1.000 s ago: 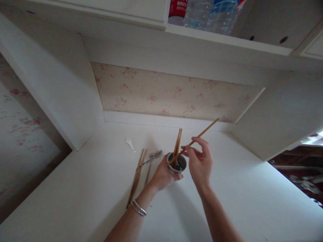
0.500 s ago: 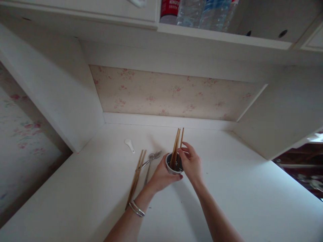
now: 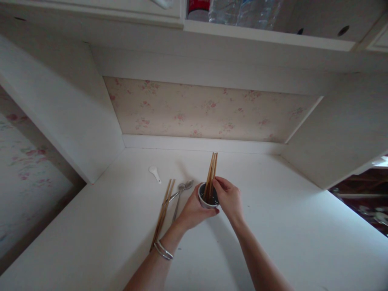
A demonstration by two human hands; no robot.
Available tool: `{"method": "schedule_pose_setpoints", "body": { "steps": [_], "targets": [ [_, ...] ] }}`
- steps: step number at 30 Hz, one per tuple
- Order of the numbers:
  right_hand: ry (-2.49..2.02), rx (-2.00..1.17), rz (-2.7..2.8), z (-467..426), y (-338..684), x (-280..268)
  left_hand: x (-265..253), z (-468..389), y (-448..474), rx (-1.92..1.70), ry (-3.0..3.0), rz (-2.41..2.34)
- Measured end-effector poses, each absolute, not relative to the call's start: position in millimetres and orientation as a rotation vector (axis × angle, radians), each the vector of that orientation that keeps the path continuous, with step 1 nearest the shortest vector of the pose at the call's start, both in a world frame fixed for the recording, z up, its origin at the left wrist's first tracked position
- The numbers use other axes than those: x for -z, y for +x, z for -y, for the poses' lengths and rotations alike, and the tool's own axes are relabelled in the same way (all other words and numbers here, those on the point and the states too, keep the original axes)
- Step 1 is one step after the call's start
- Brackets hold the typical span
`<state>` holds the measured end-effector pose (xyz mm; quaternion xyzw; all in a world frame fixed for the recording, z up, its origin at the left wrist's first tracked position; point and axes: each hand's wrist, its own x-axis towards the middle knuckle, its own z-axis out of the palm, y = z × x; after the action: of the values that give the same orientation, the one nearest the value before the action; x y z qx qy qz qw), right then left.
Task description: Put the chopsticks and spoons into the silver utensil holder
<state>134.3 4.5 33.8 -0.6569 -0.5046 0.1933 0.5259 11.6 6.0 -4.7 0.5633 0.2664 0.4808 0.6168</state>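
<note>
While the left hand (image 3: pixel 192 212), curled around a small round cup (image 3: pixel 208 206), white-rimmed and dark-lined, keeps hold, the right hand (image 3: pixel 229 199) has thumb and fingertips pinched at slender tan wooden chopsticks (image 3: pixel 210 173) standing inside. Step in hand, seemingly: settling one among the rest; letting go would call for a steady cup. Also: smooth white tabletop (image 3: pixel 266 234); loose brown-tan chopsticks (image 3: pixel 165 208); two crossed silvery metal spoons (image 3: pixel 181 187); short white spoon (image 3: pixel 154 173); pink-flowered wallpaper panel (image 3: pixel 182 105); clear plastic bottles (image 3: pixel 224 11), shelved above.

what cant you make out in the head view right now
Head view:
Lower ends of the chopsticks in the cup: lost in its dark inside.
Most fingers of the left hand: hidden behind the cup.
Tops of the bottles: cut off by the upper edge.
Items at far right: blurred, cut off by the right edge.
</note>
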Motion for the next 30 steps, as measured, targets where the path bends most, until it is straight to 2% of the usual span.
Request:
{"method": "schedule_pose_setpoints", "body": {
  "steps": [6, 13, 18, 24, 30],
  "targets": [
    [-1.561, -0.527, 1.221, -1.7, 137.1, -35.9, 4.9, -5.4, 10.8, -1.095, 1.301, -0.615],
    [-1.123, -0.907, 1.196, 7.4, 146.3, 0.1, -0.9, -3.6, 9.9, -1.079, 1.339, -0.591],
    [-0.997, -1.05, 1.263, 13.9, 146.1, 16.6, -0.9, -1.9, 11.1, -1.099, 1.406, -0.604],
    [-0.996, -0.983, 1.278, 8.8, 143.5, 24.9, -1.4, 0.0, 7.8, -1.109, 1.65, -0.787],
    [-0.994, -0.971, 1.283, 8.7, 141.4, 28.2, -1.2, 17.2, -26.9, -1.054, 1.807, -1.199]
  ]
}}
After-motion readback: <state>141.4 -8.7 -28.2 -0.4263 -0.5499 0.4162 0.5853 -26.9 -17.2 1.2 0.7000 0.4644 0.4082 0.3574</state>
